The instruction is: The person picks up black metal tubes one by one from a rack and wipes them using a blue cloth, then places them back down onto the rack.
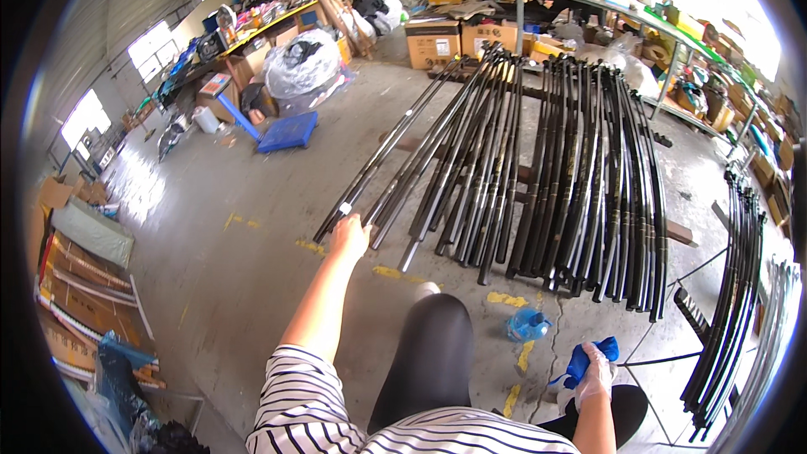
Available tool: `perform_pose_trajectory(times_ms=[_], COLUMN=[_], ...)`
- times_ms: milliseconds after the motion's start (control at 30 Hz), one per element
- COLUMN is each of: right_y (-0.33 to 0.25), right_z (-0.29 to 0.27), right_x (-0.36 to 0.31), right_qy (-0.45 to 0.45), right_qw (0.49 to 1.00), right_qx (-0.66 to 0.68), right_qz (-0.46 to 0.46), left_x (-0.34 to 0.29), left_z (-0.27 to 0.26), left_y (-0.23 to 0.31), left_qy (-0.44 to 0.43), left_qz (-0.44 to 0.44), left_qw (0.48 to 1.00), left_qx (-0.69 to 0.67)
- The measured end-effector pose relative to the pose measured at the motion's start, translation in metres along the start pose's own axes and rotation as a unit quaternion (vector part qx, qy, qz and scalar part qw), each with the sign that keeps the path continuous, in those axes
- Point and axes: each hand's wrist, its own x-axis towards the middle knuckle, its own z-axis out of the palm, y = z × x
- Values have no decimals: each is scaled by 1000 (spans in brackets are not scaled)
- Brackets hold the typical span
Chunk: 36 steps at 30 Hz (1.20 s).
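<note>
Long black glossy poles [572, 168], which look like telescopic fishing rods, lie side by side in a wide row on the floor. At the row's near left end, my bare left hand [349, 237] is closed around the near part of a black pole, close to a white tag [345, 208]. The hand hides some of that pole. My right hand [597, 372], in a thin clear plastic glove, grips a bunched blue cloth [580, 363] by my right knee. A blue see-through plastic bottle [528, 324] is on the floor between my hands.
Wooden bars [679, 232] lie under the poles. More black poles [727, 311] rest on a rack at the right. A blue platform scale [287, 133], a plastic-wrapped bundle [303, 67] and cardboard boxes [434, 42] stand farther off. A cluttered metal-legged table [588, 2] is behind.
</note>
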Motion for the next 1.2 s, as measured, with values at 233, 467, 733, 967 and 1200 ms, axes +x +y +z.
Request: perform_pose_trajectory(times_ms=[233,467,733,967,1200], right_y=[14,14,9,2,-116], right_z=[-10,-11,-16,-22,-42], right_x=[32,31,26,10,-25], right_qy=[-44,-56,-68,-69,-290], right_qw=[999,998,996,997,893], right_qx=[-5,-17,-61,1,255], right_qz=[-8,-6,13,-27,-233], left_x=[17,11,20,-11,-167], left_z=[-4,-20,-20,-47,-22], left_y=[2,35,59,49,2], left_qy=[5,102,129,181,-80], left_qz=[43,49,-14,108,140], left_qw=[999,982,991,971,950], left_qx=[-26,154,19,-117,-267])
